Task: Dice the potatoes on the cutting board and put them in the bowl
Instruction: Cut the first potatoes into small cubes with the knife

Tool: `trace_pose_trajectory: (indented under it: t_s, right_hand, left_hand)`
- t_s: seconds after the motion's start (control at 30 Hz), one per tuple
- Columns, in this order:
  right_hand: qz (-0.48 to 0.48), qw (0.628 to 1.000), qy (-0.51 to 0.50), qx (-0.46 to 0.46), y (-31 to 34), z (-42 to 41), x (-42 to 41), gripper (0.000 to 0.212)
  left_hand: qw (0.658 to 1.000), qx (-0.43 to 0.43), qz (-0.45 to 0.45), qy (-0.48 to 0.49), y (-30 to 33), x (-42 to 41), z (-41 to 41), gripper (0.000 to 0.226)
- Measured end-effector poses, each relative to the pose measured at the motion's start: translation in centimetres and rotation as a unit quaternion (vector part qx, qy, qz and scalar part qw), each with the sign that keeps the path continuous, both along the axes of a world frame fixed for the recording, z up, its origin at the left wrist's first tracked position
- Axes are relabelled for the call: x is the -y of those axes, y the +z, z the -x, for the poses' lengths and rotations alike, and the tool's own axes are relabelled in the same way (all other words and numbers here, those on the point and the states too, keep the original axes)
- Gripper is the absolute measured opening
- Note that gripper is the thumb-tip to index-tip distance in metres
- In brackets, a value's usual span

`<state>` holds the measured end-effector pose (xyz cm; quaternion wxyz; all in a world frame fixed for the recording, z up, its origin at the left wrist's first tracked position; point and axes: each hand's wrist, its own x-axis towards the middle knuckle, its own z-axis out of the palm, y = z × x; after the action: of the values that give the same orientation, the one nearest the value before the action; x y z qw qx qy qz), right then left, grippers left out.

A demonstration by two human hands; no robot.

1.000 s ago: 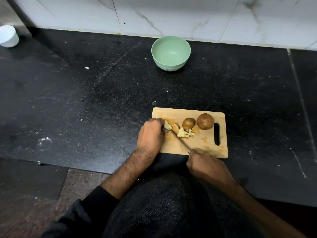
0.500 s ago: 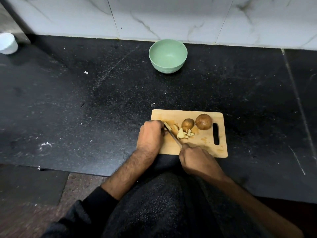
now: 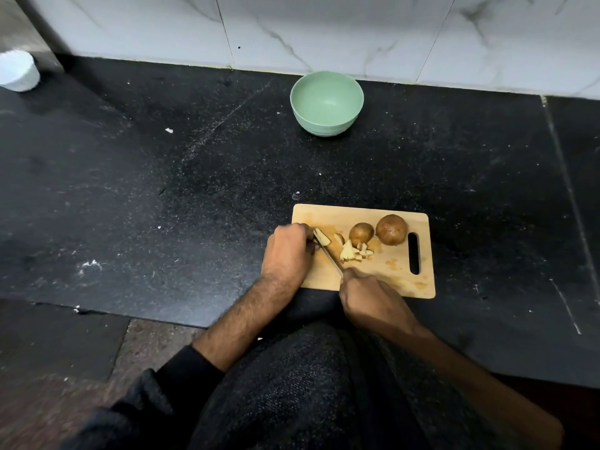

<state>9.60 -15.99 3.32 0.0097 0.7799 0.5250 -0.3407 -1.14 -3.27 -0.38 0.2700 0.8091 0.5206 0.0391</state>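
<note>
Potatoes sit in three states on the wooden cutting board (image 3: 389, 271): a strip being cut (image 3: 321, 237) against the left hand, a small heap of pale cut pieces (image 3: 354, 252) near the board's middle, and two whole brown potatoes, a smaller one (image 3: 361, 233) and a larger one (image 3: 391, 229), just beyond the heap toward the handle slot. By my reading the job is early: roughly one potato is partly diced, two are untouched, and nothing has reached the green bowl (image 3: 326, 102), which stands empty well apart near the tiled wall. The left hand (image 3: 287, 251) is curled over the strip, its fingers pinning it down, though the fingertips themselves are hidden behind the knuckles. The right hand (image 3: 370, 297) is closed around the handle of a knife (image 3: 329, 256), whose thin blade runs diagonally up to the strip; the handle is wholly covered by the fist. Whether the blade is already through the piece is probably not decidable, as the contact is small and dim. A white cup (image 3: 18, 71) is cut off at the far-left edge of the dark worktop (image 3: 162, 190).
</note>
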Motion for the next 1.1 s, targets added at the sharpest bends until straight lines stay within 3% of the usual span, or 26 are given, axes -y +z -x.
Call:
trace_pose_trajectory:
  t_s: [0.37,1.1]
  right_hand:
    - [-0.056,0.997,0.020,0.045,0.0,-0.5,0.7,0.023]
    - [0.001,1.000,-0.012,0.003,-0.2,-1.1,0.7,0.025]
  left_hand:
    - [1.000,0.012,0.007,0.016,0.0,0.6,0.0,0.018]
    - [0.999,0.026,-0.027,-0.012,0.3,1.1,-0.9,0.013]
